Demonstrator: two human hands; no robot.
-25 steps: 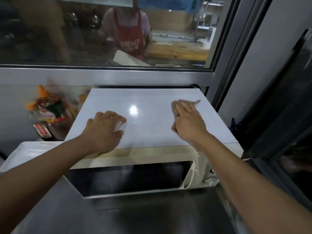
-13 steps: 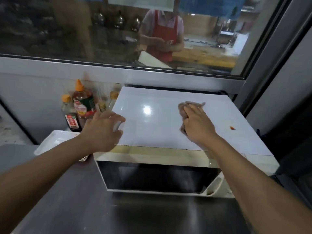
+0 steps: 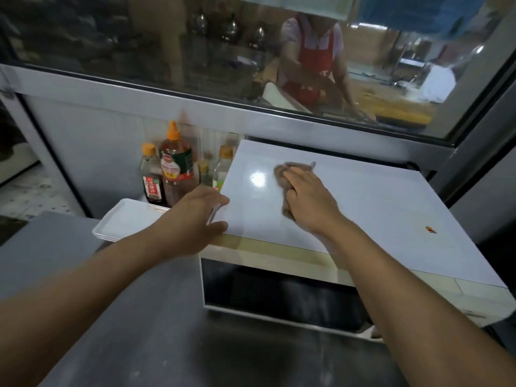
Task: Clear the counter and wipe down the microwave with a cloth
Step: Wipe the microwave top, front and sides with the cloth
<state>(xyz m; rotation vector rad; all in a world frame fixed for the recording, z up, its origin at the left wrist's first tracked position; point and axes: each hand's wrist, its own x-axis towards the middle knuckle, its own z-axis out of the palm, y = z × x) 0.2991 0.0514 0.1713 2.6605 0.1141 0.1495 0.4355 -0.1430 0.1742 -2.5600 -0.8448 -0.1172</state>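
A white microwave [image 3: 377, 208] with a dark door stands on the steel counter [image 3: 117, 325] under a window. My right hand [image 3: 310, 199] presses a crumpled brown cloth [image 3: 287, 174] flat onto the middle of the microwave's glossy top. My left hand [image 3: 201, 216] grips the top's front left corner, fingers curled over the edge and thumb along the front. A small red and yellow speck [image 3: 431, 229] lies on the top toward the right.
Several sauce bottles [image 3: 176, 166] stand against the wall left of the microwave. A white tray [image 3: 125, 222] lies in front of them. Behind the window glass a person in a red apron [image 3: 315, 57] works at a bench. A metal frame rises at the right.
The view has swung left and back, bringing the bottles and tray into sight. My left hand slid from the microwave's top to its left corner. My right hand stays on the cloth.
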